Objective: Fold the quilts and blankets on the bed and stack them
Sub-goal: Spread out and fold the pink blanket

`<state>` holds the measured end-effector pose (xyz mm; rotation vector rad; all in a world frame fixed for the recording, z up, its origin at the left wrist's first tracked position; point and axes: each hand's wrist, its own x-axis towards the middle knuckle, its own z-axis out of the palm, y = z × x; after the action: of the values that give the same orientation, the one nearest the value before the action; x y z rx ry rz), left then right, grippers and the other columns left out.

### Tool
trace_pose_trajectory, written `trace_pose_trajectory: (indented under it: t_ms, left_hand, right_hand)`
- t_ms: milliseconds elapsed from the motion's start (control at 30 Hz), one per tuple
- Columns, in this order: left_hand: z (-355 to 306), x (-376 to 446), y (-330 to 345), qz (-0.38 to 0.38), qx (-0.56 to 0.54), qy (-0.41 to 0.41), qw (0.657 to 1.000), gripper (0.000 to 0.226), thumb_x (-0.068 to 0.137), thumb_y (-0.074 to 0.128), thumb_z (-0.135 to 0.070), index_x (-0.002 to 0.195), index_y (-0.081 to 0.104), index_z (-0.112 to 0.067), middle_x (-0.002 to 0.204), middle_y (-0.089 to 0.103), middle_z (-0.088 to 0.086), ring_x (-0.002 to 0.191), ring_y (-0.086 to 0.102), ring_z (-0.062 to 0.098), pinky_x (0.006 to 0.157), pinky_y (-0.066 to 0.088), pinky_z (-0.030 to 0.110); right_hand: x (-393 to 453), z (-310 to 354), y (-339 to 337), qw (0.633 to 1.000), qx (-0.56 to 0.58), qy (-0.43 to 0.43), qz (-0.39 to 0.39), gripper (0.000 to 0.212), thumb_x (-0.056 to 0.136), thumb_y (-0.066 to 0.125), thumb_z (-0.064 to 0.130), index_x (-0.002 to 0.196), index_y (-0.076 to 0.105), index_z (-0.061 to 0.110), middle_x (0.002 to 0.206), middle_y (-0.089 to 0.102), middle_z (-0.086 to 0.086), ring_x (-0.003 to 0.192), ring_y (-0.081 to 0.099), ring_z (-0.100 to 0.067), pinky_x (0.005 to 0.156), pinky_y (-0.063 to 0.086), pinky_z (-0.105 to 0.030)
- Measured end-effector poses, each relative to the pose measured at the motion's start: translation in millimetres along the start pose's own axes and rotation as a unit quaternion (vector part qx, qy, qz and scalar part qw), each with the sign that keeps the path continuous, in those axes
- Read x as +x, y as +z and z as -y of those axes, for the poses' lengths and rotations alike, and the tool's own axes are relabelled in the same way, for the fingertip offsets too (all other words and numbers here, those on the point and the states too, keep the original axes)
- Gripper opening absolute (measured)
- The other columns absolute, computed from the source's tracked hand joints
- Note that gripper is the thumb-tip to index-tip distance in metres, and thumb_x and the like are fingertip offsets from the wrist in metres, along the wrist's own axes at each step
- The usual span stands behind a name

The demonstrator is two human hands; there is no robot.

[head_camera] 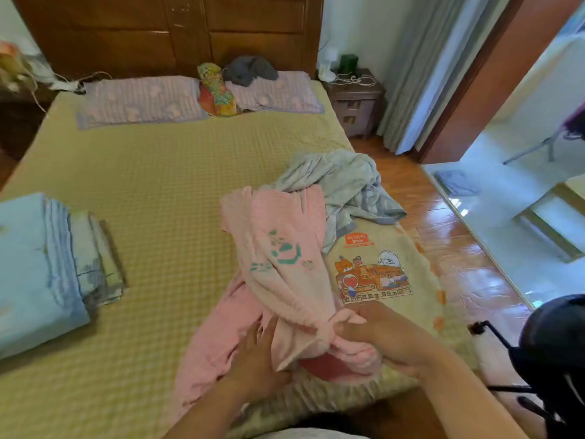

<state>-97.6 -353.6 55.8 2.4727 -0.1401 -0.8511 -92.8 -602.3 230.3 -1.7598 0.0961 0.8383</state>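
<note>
- Right hand [376, 335]: fingers curled round a gathered bunch of the pink blanket [278, 270], gripping it tight at the near edge of the bed [152, 172].
- Left hand [256, 356]: fingers fairly straight & spread, resting against the pink cloth just left of the grip; no pinch visible.
- Pink blanket: rumpled, not folded; rises up & away from the grip in a thick roll w/ a green print on it; a looser part trails down-left of the grip toward the bed edge.
- Cream blanket [373, 274] w/ cartoon print & orange label: lies flat under and right of the grip, near the bed's right edge.
- Pale blue-grey blanket [342, 182]: crumpled heap beyond the grip, its near part under the pink roll's far end.
- Folded stack [47, 258]: blue quilt w/ thinner folded pieces beside it, well left of the grip, at the bed's left side.
- Two pillows [139, 99] at the far end, by the wooden headboard [164, 30]; a floral bundle [217, 90] between them.
- Nightstand [354, 99]: far right of the bed head.
</note>
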Motion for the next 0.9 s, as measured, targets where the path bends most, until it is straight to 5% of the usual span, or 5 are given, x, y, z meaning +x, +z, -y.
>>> trace_pose_trajectory:
  t_ms: [167,333,533,667,900]
  left_hand:
    - [-25,-13,-44,-0.245,-0.212,0.073,0.943,0.046,0.089,0.035,-0.044,0.117,0.07,-0.035,0.119,0.07,-0.004,0.114,0.063,0.022,0.092,0.05,0.035]
    - [-50,-43,-160,-0.368,-0.394,0.002,0.842,0.022,0.086,0.049,-0.01,0.08,0.068,-0.02,0.08,0.071,-0.001,0.077,0.064,0.02,0.061,0.045,0.031]
    - [-65,-118,-227,-0.276,-0.517,0.058,0.808,0.027,0.098,0.046,-0.006,0.09,0.072,-0.013,0.078,0.073,0.007,0.071,0.068,0.021,0.066,0.055,0.031]
    - [-34,-141,-214,-0.272,-0.405,0.041,0.872,0.03,0.099,0.045,-0.002,0.088,0.072,-0.008,0.076,0.072,0.011,0.066,0.066,0.022,0.057,0.053,0.027]
    - [26,-146,-209,-0.481,-0.65,-0.006,0.588,0.027,0.092,0.044,0.001,0.081,0.063,-0.016,0.068,0.068,-0.002,0.063,0.065,0.014,0.057,0.056,0.026]
  right_hand:
    - [-36,34,-1,0.968,0.159,-0.104,-0.166,0.021,0.093,0.064,0.019,0.097,0.071,0.0,0.095,0.072,-0.02,0.087,0.066,-0.028,0.082,0.05,-0.038]
    - [-29,36,-16,0.881,-0.098,-0.081,-0.456,0.035,0.093,0.063,0.033,0.069,0.056,0.008,0.057,0.047,0.0,0.061,0.046,-0.018,0.06,0.034,-0.037]
    - [-3,37,58,0.934,-0.344,0.024,-0.09,0.044,0.089,0.064,0.047,0.127,0.055,0.028,0.122,0.06,0.006,0.109,0.058,-0.02,0.087,0.045,-0.033]
    - [13,25,99,0.914,-0.378,0.079,0.123,0.036,0.08,0.07,0.055,0.081,0.055,0.023,0.068,0.065,0.007,0.071,0.062,-0.02,0.065,0.047,-0.029]
    - [67,-33,128,0.892,-0.443,0.086,-0.018,0.019,0.084,0.067,0.025,0.088,0.052,0.014,0.082,0.054,0.001,0.083,0.058,-0.023,0.059,0.039,-0.024]
